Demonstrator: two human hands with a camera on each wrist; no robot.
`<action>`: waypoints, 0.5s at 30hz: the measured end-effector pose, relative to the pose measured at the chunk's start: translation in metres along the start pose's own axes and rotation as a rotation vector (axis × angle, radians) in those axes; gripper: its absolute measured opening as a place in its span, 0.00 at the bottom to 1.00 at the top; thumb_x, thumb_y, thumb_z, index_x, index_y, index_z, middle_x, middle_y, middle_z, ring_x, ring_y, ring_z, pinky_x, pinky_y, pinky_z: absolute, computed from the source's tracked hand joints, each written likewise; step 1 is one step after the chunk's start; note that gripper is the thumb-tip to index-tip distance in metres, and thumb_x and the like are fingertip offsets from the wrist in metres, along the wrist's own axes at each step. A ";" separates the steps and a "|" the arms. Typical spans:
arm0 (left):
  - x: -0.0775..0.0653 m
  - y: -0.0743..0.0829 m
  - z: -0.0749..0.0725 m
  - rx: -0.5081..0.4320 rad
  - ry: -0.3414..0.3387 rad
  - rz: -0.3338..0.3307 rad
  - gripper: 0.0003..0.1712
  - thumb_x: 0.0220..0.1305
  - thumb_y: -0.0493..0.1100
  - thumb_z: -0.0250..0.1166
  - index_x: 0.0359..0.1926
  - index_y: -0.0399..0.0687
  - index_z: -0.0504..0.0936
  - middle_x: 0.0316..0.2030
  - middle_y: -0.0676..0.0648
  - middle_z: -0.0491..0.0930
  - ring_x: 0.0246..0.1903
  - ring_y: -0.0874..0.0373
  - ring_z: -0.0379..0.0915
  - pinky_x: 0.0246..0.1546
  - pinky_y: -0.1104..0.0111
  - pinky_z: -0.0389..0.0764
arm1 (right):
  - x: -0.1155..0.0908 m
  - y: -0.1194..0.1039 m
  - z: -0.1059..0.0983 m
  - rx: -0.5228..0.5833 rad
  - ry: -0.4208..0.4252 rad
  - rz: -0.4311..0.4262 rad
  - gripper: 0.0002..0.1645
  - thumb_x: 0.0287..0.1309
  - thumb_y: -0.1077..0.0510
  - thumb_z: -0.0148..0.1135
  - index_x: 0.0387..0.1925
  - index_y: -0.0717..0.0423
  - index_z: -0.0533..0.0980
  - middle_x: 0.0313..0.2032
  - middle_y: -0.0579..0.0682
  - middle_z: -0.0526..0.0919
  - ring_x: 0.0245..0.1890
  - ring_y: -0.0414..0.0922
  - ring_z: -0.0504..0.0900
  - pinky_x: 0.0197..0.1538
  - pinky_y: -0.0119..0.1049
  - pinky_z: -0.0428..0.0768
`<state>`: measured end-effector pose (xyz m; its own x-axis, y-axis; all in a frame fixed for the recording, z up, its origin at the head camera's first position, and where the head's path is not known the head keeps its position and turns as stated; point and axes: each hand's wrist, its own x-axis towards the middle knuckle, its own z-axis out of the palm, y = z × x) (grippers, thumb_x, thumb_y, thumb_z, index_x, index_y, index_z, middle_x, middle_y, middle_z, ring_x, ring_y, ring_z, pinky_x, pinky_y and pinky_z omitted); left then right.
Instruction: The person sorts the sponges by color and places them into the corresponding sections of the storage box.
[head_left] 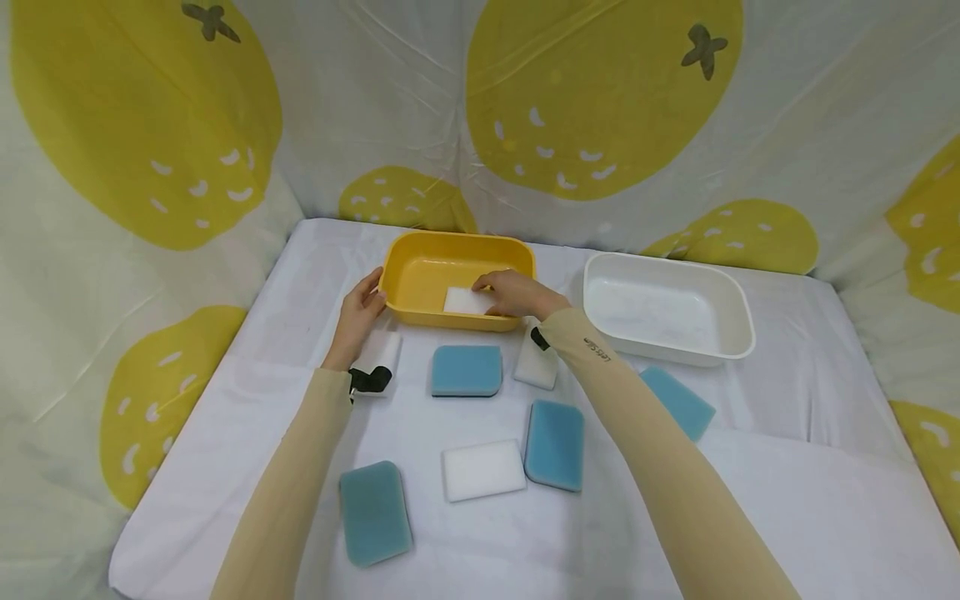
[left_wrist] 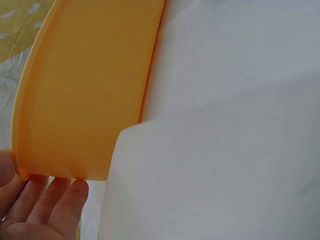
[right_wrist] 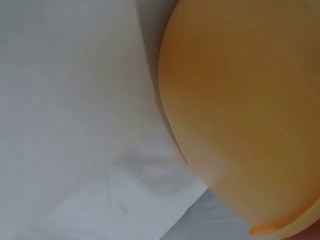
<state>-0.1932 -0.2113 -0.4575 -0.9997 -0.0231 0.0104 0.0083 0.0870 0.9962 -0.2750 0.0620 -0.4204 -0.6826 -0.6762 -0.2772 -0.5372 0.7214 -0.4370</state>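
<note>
White sponge (head_left: 459,301) in yellow basin (head_left: 420,283), one end in the half-closed right hand (head_left: 516,293), left hand (head_left: 357,317) around the rim (head_left: 457,236)

White sponge (head_left: 462,301) inside yellow tub (head_left: 420,318), by near wall.

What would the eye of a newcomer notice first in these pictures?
Probably the big yellow fruits printed on the backdrop cloth, which rises behind the white-covered table. Next, the bright yellow tub near the table's far edge: the left hand touches its left end, and the right hand is inside it, at a white sponge. Blue sponges scattered nearer the camera also stand out.
</note>
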 end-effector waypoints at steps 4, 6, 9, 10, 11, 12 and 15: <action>0.000 0.000 0.000 0.006 -0.002 -0.001 0.29 0.73 0.33 0.48 0.72 0.37 0.55 0.70 0.39 0.55 0.66 0.48 0.58 0.59 0.67 0.68 | -0.003 0.000 -0.001 0.094 0.025 0.024 0.29 0.59 0.58 0.65 0.62 0.60 0.71 0.59 0.59 0.73 0.57 0.53 0.71 0.61 0.42 0.69; 0.000 0.001 0.000 0.009 -0.002 -0.003 0.29 0.73 0.33 0.48 0.72 0.37 0.55 0.70 0.39 0.55 0.66 0.48 0.58 0.60 0.67 0.68 | -0.006 0.000 -0.002 0.153 0.045 0.037 0.30 0.59 0.57 0.66 0.62 0.59 0.71 0.59 0.58 0.73 0.57 0.53 0.71 0.59 0.42 0.71; 0.000 0.001 0.000 0.006 0.001 -0.005 0.29 0.73 0.33 0.48 0.72 0.37 0.55 0.70 0.39 0.56 0.66 0.48 0.58 0.60 0.67 0.68 | -0.011 0.001 -0.004 0.218 0.080 0.044 0.30 0.59 0.56 0.65 0.63 0.58 0.70 0.59 0.57 0.73 0.57 0.53 0.70 0.59 0.43 0.71; 0.000 0.001 0.000 0.006 0.003 -0.007 0.29 0.73 0.34 0.48 0.72 0.37 0.55 0.70 0.39 0.56 0.66 0.49 0.58 0.60 0.67 0.68 | -0.013 0.001 -0.004 0.230 0.095 0.046 0.31 0.60 0.55 0.65 0.63 0.58 0.70 0.59 0.57 0.73 0.58 0.53 0.69 0.61 0.44 0.69; 0.000 0.001 0.000 0.005 0.003 -0.005 0.29 0.73 0.34 0.48 0.72 0.37 0.55 0.70 0.39 0.56 0.66 0.49 0.58 0.60 0.67 0.68 | -0.014 0.002 -0.005 0.239 0.110 0.043 0.31 0.60 0.55 0.65 0.63 0.58 0.69 0.59 0.56 0.73 0.58 0.53 0.69 0.62 0.44 0.69; 0.000 0.002 0.001 0.003 0.004 -0.005 0.29 0.73 0.34 0.48 0.72 0.37 0.55 0.70 0.39 0.56 0.66 0.49 0.59 0.59 0.67 0.68 | -0.016 0.003 -0.005 0.247 0.126 0.037 0.31 0.60 0.55 0.64 0.63 0.58 0.69 0.59 0.56 0.73 0.58 0.53 0.69 0.62 0.45 0.68; -0.003 0.009 0.002 -0.007 -0.007 -0.012 0.29 0.73 0.33 0.48 0.72 0.34 0.54 0.70 0.38 0.55 0.66 0.48 0.58 0.60 0.66 0.67 | -0.022 0.006 -0.007 0.288 0.182 0.006 0.31 0.59 0.55 0.64 0.63 0.60 0.69 0.59 0.57 0.73 0.58 0.53 0.70 0.63 0.46 0.67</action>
<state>-0.1898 -0.2080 -0.4484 -0.9998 -0.0175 -0.0018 -0.0032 0.0796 0.9968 -0.2668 0.0819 -0.4111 -0.7764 -0.6156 -0.1350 -0.3886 0.6362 -0.6665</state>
